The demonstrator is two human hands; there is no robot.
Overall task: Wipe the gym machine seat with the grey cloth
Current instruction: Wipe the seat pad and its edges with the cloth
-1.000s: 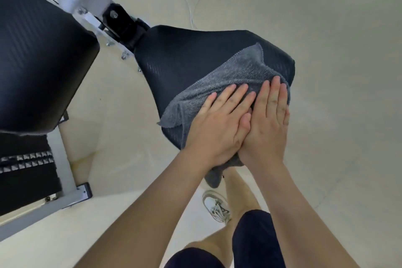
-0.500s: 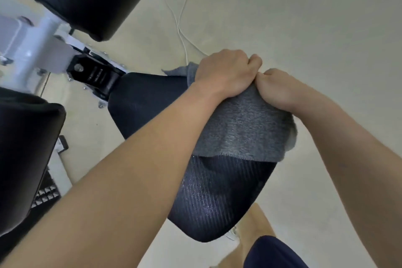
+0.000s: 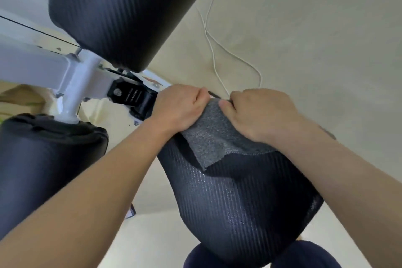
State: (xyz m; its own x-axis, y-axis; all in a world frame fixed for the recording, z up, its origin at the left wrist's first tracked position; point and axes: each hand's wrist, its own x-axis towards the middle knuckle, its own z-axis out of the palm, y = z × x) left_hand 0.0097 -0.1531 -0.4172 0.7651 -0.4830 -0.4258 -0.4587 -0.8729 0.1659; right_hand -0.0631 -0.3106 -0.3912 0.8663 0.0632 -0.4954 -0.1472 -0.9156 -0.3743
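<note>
The black ribbed gym machine seat [image 3: 239, 206] fills the lower middle of the head view. A grey cloth [image 3: 214, 139] lies over its far end, one corner hanging back toward me. My left hand [image 3: 177, 109] and my right hand [image 3: 258, 111] both curl over the cloth's far edge, knuckles up, pressing it onto the seat. The cloth's far part is hidden under my fingers. The near half of the seat glistens with a damp sheen.
A black roller pad [image 3: 128, 6] hangs above the seat and another black pad [image 3: 43, 169] stands at the left, both on a white frame [image 3: 71, 80]. A white cable [image 3: 214, 50] runs over the beige floor. My knee [image 3: 304, 254] is below the seat.
Both hands have pushed the cloth from the seat's near end to its far end and curled from flat palms into grips. The near seat surface now lies bare and damp.
</note>
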